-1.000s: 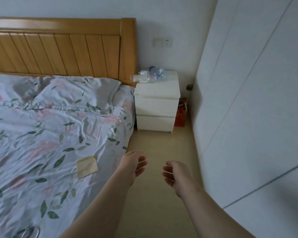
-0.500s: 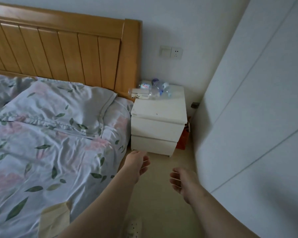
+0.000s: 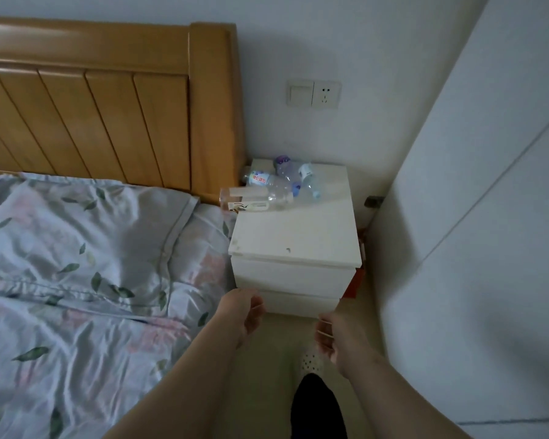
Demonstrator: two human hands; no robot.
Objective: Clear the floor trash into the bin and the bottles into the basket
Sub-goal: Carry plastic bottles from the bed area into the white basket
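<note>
We look down at a white bedside counter, smooth and boxy, standing between the bed on the left and a pale wall on the right; the bottles, clear crinkled plastic with small labels, lie tumbled on their sides at its far left corner, the nearest ones with their long axes running left to right; our left hand and right hand hang low before its lower drawer, both empty, fingers loosely curled around nothing; the bottles lie higher and farther than both hands, well apart from them, and we judge the left hand nearer; no bin or basket shows.
</note>
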